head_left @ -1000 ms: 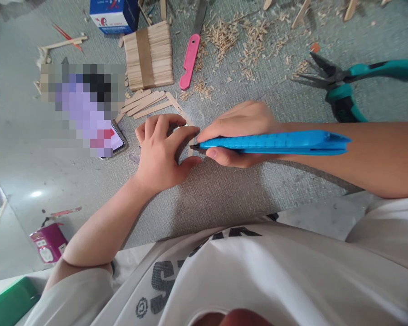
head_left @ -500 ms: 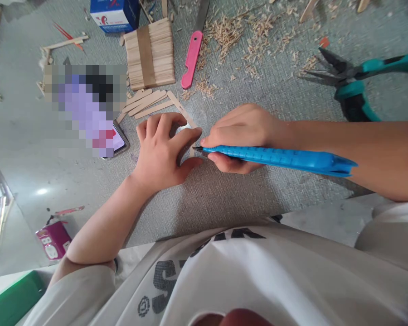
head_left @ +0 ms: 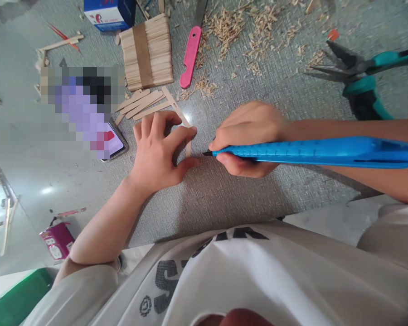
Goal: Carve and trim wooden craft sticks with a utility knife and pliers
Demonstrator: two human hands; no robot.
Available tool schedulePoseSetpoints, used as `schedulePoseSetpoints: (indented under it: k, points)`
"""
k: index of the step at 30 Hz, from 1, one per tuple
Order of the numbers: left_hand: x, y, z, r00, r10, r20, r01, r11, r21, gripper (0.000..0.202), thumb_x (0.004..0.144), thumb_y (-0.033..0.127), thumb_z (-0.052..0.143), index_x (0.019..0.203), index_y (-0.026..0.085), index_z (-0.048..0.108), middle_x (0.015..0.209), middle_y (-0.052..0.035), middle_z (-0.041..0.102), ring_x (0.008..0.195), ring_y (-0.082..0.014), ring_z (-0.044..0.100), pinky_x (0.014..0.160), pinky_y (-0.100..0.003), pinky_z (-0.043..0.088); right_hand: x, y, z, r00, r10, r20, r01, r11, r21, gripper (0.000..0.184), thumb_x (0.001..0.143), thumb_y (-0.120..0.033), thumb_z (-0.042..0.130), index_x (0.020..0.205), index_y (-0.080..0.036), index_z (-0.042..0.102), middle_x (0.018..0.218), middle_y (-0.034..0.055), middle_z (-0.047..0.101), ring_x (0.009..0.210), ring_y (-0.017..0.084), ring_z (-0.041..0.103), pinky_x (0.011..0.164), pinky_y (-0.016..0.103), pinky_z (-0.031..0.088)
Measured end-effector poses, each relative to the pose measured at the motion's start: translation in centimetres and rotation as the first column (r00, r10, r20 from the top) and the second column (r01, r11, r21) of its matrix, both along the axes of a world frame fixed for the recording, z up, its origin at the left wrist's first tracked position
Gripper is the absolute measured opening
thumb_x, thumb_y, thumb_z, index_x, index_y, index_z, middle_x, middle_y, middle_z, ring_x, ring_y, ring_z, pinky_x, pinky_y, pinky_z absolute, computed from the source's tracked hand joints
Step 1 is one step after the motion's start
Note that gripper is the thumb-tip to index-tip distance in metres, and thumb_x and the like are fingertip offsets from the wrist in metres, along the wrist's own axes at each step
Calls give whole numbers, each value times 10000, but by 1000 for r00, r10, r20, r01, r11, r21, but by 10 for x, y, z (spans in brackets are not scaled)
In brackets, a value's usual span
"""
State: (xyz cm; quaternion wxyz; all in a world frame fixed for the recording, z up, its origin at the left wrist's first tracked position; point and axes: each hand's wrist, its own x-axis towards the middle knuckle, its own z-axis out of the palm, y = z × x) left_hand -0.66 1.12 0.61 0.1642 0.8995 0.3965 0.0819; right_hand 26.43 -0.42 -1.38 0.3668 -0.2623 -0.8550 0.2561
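Note:
In the head view, my left hand (head_left: 156,154) lies on the table with its fingers curled. Its index finger and thumb press on a short wooden craft stick (head_left: 188,148), pinning it to the tabletop. Just to the right, my right hand (head_left: 248,138) is closed around a blue utility knife (head_left: 309,151) with a thin dark tip. That tip points left, a small gap away from the stick. Another craft stick (head_left: 173,102) slants down towards my left index finger. Several loose craft sticks (head_left: 141,104) lie above my left hand.
Beyond them sit a banded bundle of craft sticks (head_left: 159,52), a blue and white box (head_left: 110,16) and a pink-handled knife (head_left: 191,56). Wood shavings (head_left: 226,29) are scattered at the top. Pliers (head_left: 355,74) lie far right, a partly blurred phone (head_left: 114,140) at left.
My right hand has drawn the knife back to the right, so its tip has come away from the stick. The knife's rear end is tilted up more. My left hand stays nearly in place.

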Motion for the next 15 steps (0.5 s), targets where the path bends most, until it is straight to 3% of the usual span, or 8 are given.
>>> schedulePoseSetpoints:
  k: [3,9,15]
  points:
    - [-1,2,-1,999,-15,30,15,1000,-8,638,970,825,732,1376,333,740,1478,-171,647,1366,-462,529,1141,-619,377,-3,0,3,995,-44,-91,55,990,130,50,1054,-347,622,1034,-307,646,701,-67,723,577,151,668,589,311,502]
    - [-2,2,-5,997,-23,68,23,1000,6,654,1011,864,636,1358,316,724,1469,-166,641,1361,-452,527,1139,-608,367,-5,-2,-5,992,-130,6,128,983,133,244,1212,-435,524,1217,-264,698,911,-75,805,773,107,772,723,245,554]
    - [-2,2,-8,997,-24,75,22,999,29,668,1009,889,623,1335,311,709,1456,-167,648,1344,-443,534,1129,-598,378,-3,0,-8,995,-91,41,83,981,174,267,1239,-444,485,1267,-255,671,989,-71,826,851,102,796,782,246,591]
